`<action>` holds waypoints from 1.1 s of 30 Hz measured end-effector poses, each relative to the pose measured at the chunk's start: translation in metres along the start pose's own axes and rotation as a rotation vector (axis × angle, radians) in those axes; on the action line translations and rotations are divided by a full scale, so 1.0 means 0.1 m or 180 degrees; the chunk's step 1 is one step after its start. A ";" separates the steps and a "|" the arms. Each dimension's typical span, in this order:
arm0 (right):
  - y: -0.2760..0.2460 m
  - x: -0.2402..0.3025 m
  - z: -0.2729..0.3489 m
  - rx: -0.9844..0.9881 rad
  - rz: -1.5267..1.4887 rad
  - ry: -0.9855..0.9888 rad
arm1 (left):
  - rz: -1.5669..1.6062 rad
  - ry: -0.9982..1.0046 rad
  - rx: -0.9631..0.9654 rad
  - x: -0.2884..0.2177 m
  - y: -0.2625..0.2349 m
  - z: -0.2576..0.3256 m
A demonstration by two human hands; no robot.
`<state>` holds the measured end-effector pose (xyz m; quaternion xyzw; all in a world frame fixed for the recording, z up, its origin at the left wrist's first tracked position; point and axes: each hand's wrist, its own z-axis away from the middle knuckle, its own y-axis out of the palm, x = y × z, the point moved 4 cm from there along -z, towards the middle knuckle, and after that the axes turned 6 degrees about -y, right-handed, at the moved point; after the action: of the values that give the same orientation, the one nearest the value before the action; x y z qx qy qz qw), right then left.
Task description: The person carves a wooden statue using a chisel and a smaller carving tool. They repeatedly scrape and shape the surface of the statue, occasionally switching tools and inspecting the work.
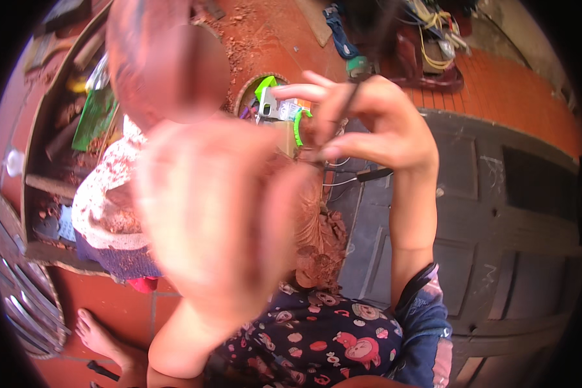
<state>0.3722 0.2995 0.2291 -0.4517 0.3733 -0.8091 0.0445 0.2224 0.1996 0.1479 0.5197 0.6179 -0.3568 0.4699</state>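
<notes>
My left hand (207,213) is raised close to the camera, large and blurred, and fills the middle of the view; whether it holds anything cannot be told. My right hand (375,123) is lifted further off. Its thumb and fingers pinch a thin dark stick (352,98). Just left of that hand sits a green and white tool (277,103) above a small cardboard block (284,137). A dark probe with thin white wires (374,173) lies below the right wrist. Reddish-brown crumpled material (320,246) rests on my lap, on dark patterned clothing (323,336).
A dark panelled wooden door (498,213) lies flat at the right on red tiles (517,97). A wooden crate (52,161) with scraps stands at the left, a dusty patterned cloth (103,207) beside it. Yellow wires (433,45) at top right. A bare foot (100,336) and a wire grille (19,284) at bottom left.
</notes>
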 end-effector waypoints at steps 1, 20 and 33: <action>-0.02 -0.08 -0.04 0.0251 0.0238 -0.0107 | -0.0168 -0.0005 -0.0020 0.08 0.02 -0.06; 0.20 -0.21 -0.12 0.0968 -0.0520 0.0144 | -0.1750 -0.0144 0.0171 0.04 0.32 0.00; 0.17 0.02 -0.16 0.0853 -0.0009 0.1011 | -0.1844 -0.0224 0.0152 0.03 0.37 -0.02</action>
<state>0.3545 0.2954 0.2146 -0.3090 0.2639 -0.9127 0.0436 0.2584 0.2098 0.1477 0.3199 0.7153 -0.5083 0.3572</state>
